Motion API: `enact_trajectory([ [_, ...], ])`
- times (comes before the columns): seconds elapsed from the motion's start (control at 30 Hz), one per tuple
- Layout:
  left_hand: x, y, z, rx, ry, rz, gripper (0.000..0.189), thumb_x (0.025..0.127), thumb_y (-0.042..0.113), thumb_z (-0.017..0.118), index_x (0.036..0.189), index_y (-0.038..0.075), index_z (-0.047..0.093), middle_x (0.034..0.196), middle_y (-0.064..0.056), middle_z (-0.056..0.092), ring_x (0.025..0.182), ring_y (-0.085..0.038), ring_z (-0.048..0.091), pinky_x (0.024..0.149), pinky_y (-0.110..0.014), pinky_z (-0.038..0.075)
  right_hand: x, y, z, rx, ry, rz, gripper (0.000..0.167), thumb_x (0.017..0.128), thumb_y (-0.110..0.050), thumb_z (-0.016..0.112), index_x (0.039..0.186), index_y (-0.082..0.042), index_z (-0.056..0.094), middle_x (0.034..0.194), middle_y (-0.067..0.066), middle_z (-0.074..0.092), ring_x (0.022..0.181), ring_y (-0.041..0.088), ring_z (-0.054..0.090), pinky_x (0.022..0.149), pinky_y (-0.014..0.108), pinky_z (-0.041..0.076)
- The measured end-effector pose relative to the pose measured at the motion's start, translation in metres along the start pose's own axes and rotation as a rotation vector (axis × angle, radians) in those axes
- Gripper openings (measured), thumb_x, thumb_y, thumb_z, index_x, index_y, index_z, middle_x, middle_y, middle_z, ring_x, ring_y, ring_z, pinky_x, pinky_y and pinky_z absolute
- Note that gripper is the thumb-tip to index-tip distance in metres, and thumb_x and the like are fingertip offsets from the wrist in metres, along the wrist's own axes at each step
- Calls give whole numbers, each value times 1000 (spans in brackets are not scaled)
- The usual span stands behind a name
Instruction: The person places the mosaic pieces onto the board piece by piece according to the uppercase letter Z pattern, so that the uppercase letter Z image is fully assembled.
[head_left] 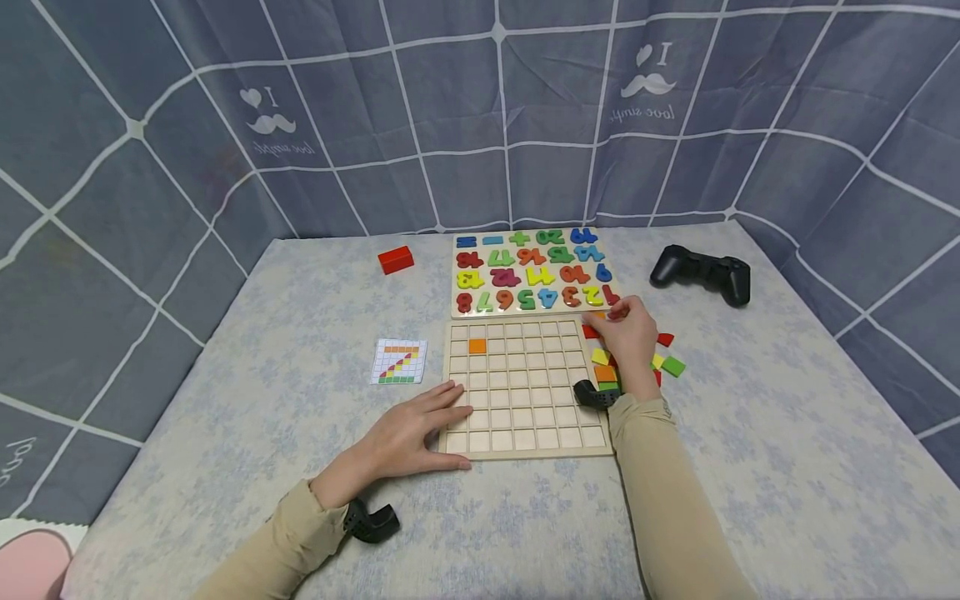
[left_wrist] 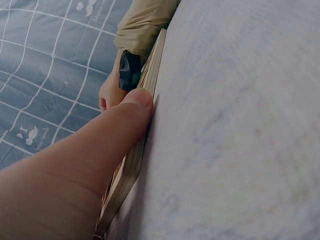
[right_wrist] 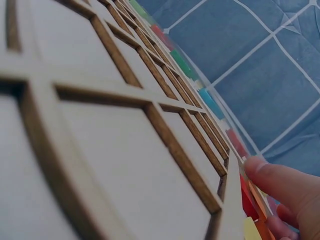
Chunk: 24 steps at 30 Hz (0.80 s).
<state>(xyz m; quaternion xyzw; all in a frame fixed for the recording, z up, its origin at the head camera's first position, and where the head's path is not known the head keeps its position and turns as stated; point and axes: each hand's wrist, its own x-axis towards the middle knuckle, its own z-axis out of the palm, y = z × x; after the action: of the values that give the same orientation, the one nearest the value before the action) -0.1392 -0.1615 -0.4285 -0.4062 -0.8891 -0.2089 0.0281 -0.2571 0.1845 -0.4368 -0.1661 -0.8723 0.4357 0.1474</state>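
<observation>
A wooden grid board lies on the table with one orange square tile in an upper-left cell. My left hand rests at its left edge with fingers spread over the rim; in the left wrist view the thumb touches the board's side. Beyond the board's upper right corner, my right hand has its thumb and curled fingers around another orange tile. Red, yellow, orange and green pieces lie beneath and around that hand, partly hidden. In the right wrist view the thumb is beside red and orange pieces.
Behind the grid stands a number puzzle board with colourful numerals. A pattern card lies left, a red block back left, and a black game controller back right. Curtains with white lines surround the table.
</observation>
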Motion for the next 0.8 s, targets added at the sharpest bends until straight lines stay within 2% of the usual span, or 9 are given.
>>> enact_trajectory([
  [0.23,0,0,1,-2,1,1,73,78,62,64,133,14,56,145,-12,39,137,-24,31,106,-41,34,2,0,-1,1,-40,-2,42,77,-31,78,98,-6,51,94,12,57,87,28,55,73,36,44],
  [0.47,0,0,1,-4,2,0,74,78,62,63,133,14,56,145,-12,39,137,-24,31,106,-41,34,5,1,-9,15,-142,-2,39,80,-25,76,102,-5,51,101,13,58,96,29,56,83,40,47],
  [0.8,0,-1,1,-4,2,1,73,78,62,64,133,14,56,145,-12,39,136,-24,31,106,-41,34,10,0,-20,35,-250,7,35,81,-15,74,107,-3,53,108,16,58,97,29,53,80,36,46],
])
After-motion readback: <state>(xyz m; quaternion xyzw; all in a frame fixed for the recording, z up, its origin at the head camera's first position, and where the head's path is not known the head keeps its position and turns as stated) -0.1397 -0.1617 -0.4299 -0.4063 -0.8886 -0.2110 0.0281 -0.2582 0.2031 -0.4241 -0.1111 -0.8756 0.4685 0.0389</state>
